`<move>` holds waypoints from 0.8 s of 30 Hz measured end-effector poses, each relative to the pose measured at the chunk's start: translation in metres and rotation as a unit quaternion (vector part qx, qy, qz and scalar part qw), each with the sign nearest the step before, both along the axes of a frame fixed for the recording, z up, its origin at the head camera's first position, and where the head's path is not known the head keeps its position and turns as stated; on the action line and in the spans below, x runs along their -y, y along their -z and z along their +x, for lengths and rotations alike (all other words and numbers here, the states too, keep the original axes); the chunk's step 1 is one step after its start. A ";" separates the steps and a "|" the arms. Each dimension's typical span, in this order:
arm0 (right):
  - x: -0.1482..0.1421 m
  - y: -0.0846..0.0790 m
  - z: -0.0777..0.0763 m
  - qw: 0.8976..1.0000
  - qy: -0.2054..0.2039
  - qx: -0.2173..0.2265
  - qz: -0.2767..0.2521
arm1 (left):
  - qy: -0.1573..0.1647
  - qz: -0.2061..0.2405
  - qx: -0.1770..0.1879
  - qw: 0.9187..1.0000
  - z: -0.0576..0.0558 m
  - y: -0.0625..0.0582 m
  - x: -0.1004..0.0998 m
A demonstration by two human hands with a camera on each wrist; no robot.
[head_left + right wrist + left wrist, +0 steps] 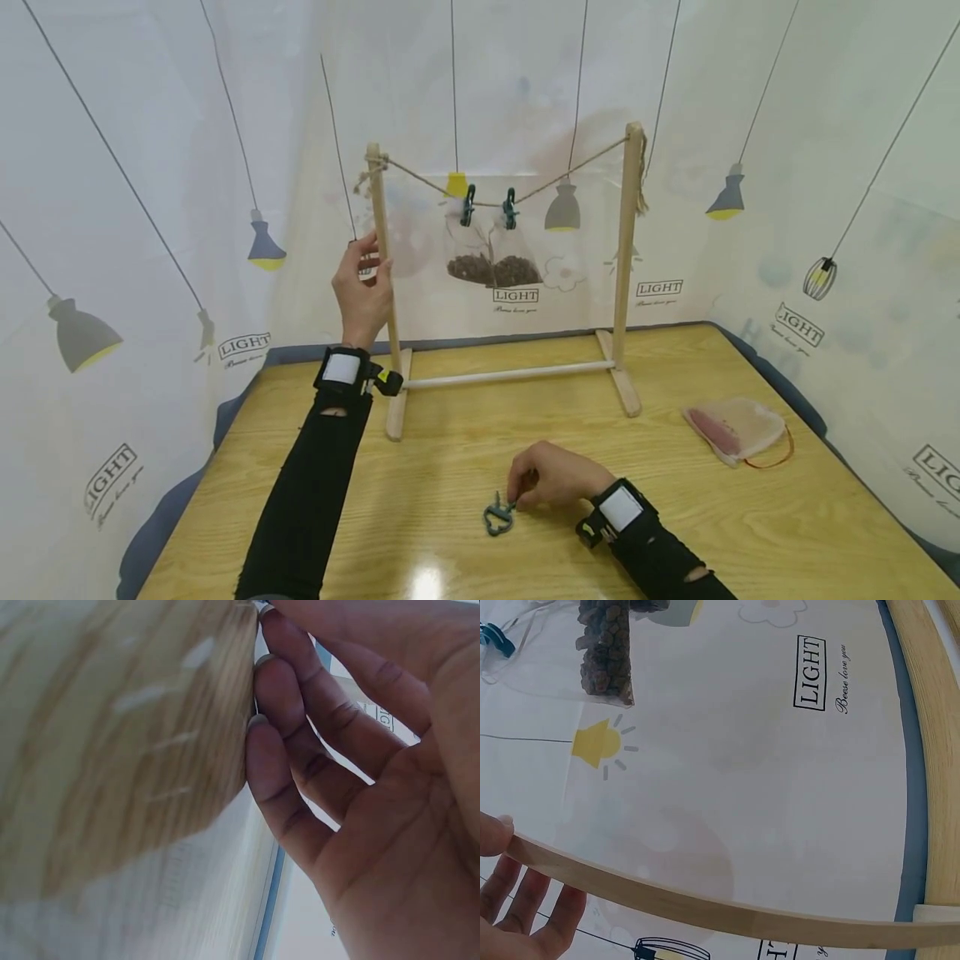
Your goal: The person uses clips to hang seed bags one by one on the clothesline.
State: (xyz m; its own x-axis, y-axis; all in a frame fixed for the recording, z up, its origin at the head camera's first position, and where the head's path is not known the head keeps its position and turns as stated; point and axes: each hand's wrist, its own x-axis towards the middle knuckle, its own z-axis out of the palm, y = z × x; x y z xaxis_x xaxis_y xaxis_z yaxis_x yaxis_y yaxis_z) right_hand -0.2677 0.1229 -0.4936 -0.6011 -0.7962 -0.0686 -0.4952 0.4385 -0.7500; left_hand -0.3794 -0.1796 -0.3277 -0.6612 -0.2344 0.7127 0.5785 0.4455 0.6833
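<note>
A wooden frame has two upright posts with a slack rope tied between them. My left hand holds the left post partway up, thumb on one side and fingers on the other in the left wrist view. Two dark green spring clips on the rope hold clear bags of dark brown pieces. Down on the table, my right hand pinches the end of a blue-green clip with its fingertips. That clip is out of sight in the right wrist view, where curled fingers meet the tabletop.
On the wooden table, a pale pouch with pink contents and an orange cord lies at the right. A white crossbar joins the frame's feet. Cloth printed with lamps surrounds the table's back and sides.
</note>
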 end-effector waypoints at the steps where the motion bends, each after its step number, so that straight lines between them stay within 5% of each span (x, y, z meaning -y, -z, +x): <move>1: 0.000 0.000 0.000 1.000 0.001 0.001 0.001 | -0.001 -0.001 -0.001 1.000 0.000 0.000 0.000; 24: -0.005 -0.009 -0.007 0.998 0.024 -0.051 0.016 | -0.014 0.016 0.003 1.000 -0.002 -0.001 -0.005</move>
State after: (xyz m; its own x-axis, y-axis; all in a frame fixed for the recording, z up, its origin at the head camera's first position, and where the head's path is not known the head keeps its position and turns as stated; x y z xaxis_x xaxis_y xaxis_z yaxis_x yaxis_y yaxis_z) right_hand -0.2748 0.1283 -0.4846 -0.6431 -0.7652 -0.0306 -0.5461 0.4863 -0.6821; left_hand -0.3809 -0.1749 -0.3271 -0.6583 -0.2761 0.7002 0.5614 0.4395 0.7012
